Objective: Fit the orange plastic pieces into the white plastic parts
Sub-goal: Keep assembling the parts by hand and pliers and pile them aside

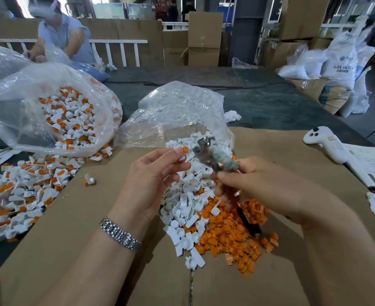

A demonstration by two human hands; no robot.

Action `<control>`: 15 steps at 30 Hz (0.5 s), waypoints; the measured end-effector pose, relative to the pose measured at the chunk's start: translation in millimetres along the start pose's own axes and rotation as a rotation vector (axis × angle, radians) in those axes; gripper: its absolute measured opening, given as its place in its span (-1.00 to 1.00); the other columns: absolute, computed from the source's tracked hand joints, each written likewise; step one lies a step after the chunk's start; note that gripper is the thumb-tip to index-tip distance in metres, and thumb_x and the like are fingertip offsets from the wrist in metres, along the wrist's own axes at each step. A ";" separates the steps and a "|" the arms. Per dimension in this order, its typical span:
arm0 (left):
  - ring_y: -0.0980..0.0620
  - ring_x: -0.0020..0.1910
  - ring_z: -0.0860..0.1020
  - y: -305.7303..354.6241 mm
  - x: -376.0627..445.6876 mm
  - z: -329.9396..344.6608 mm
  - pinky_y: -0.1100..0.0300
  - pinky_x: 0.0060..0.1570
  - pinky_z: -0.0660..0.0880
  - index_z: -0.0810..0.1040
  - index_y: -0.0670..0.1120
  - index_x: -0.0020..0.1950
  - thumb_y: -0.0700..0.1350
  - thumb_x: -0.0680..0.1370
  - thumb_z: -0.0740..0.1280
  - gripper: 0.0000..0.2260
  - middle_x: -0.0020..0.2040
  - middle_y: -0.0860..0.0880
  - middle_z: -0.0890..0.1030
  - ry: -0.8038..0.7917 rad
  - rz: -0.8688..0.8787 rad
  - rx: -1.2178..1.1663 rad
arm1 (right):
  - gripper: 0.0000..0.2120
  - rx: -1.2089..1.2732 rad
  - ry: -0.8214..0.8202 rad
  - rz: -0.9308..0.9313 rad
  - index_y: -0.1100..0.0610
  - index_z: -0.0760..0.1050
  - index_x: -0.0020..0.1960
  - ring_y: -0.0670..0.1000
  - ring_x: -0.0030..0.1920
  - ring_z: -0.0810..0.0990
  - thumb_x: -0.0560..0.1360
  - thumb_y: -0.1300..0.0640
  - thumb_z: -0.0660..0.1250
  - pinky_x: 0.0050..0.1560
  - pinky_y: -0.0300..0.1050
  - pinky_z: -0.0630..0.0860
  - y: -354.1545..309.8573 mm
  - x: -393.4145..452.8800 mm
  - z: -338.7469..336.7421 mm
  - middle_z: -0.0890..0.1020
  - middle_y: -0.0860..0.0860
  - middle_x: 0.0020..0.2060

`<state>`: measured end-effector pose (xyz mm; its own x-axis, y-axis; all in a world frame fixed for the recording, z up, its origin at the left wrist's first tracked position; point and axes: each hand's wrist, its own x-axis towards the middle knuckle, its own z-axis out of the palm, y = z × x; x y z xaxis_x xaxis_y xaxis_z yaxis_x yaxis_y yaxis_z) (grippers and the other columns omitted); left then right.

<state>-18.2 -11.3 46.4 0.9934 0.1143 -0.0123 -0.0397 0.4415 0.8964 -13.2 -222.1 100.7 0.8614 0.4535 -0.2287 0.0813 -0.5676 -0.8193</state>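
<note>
My left hand (153,173) pinches a white plastic part with an orange piece (184,151) on top, raised above the cardboard. My right hand (259,184) grips a worn metal tool (213,151) whose blurred head points up and left, close to that part. Below the hands lies a pile of loose white parts (186,208), with a heap of loose orange pieces (233,235) to its right. A dark object lies partly hidden in the orange heap.
A flat cardboard sheet (83,217) covers the table. An open clear bag (49,111) of assembled orange-and-white parts spills at the left. A clear bag (182,109) of white parts sits behind the hands. A white controller (325,142) and papers lie right. Another person works at far left.
</note>
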 end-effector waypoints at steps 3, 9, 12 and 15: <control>0.06 -0.21 0.71 -1.5 -0.2 2.3 0.35 -0.36 0.51 0.75 -0.11 -0.12 -0.09 0.35 0.58 -0.83 -0.12 -0.10 0.73 0.018 0.018 0.001 | -0.65 -0.090 -0.012 -0.010 0.22 0.60 0.01 0.23 0.01 0.67 0.67 -0.03 0.20 0.13 0.27 0.57 -6.6 -0.2 11.9 0.71 0.15 -0.09; 0.04 -0.22 0.70 -3.6 -0.8 4.6 0.34 -0.36 0.52 0.71 -0.13 -0.12 -0.11 0.37 0.56 -0.85 -0.13 -0.11 0.74 0.057 0.046 0.045 | -0.61 -0.219 0.023 -0.031 0.18 0.55 -0.08 -0.03 -0.27 0.55 0.68 -0.09 0.16 -0.13 0.01 0.55 -10.5 0.1 20.8 0.67 0.09 -0.20; 0.03 -0.22 0.69 -4.1 -1.3 3.3 0.33 -0.36 0.52 0.71 -0.11 -0.15 -0.10 0.36 0.56 -0.86 -0.16 -0.12 0.73 0.067 0.052 0.080 | -0.59 -0.285 0.060 -0.034 0.17 0.50 -0.11 -0.07 -0.36 0.48 0.67 -0.14 0.14 -0.27 -0.05 0.49 -7.1 4.5 24.4 0.58 0.10 -0.31; 0.04 -0.25 0.68 -4.6 -0.2 1.5 0.33 -0.36 0.52 0.70 -0.15 -0.14 -0.12 0.36 0.55 -0.85 -0.20 -0.11 0.71 0.070 0.036 0.079 | -0.63 -0.368 0.132 -0.050 0.02 0.41 -0.20 -0.15 -0.50 0.39 0.66 -0.18 0.13 -0.49 -0.29 0.33 -6.0 7.9 31.1 0.47 -0.08 -0.41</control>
<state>-18.1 -14.7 42.9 0.9814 0.1918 -0.0084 -0.0634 0.3651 0.9288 -22.4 -193.8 87.5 0.9070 0.4082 -0.1037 0.2787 -0.7665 -0.5786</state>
